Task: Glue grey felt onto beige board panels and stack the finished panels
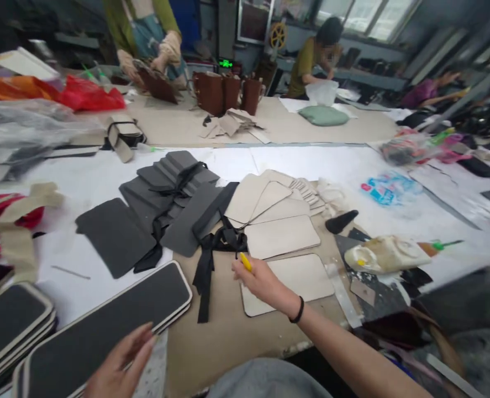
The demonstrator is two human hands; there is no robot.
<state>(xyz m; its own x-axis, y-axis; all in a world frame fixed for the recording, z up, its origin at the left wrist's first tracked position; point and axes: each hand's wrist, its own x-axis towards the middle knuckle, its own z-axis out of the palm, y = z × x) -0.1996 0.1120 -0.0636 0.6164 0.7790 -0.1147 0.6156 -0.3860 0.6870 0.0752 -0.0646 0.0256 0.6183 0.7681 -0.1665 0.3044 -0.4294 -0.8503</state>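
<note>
My right hand (265, 281) is closed on a slim yellow-handled tool (246, 261) above the table, near a tangle of black ribbon strips (224, 239); the tool's tip is hard to make out. Beneath that wrist lies a cream rounded panel (303, 282). More cream panels (284, 236) are fanned out beyond it. At the lower left my left hand (124, 359), fingers apart and holding nothing, is over the edge of a stack of long dark panels with cream borders (116, 309). Dark grey panels (116, 235) lie spread beyond that stack.
A glue-smeared bottle (385, 254) with a green tip lies at right. Brown leather pieces (209, 94) stand across the table near scraps (232, 122). A person (149, 44) handles a brown piece there; another person (311, 61) sits farther back. Red fabric (4, 221) lies left.
</note>
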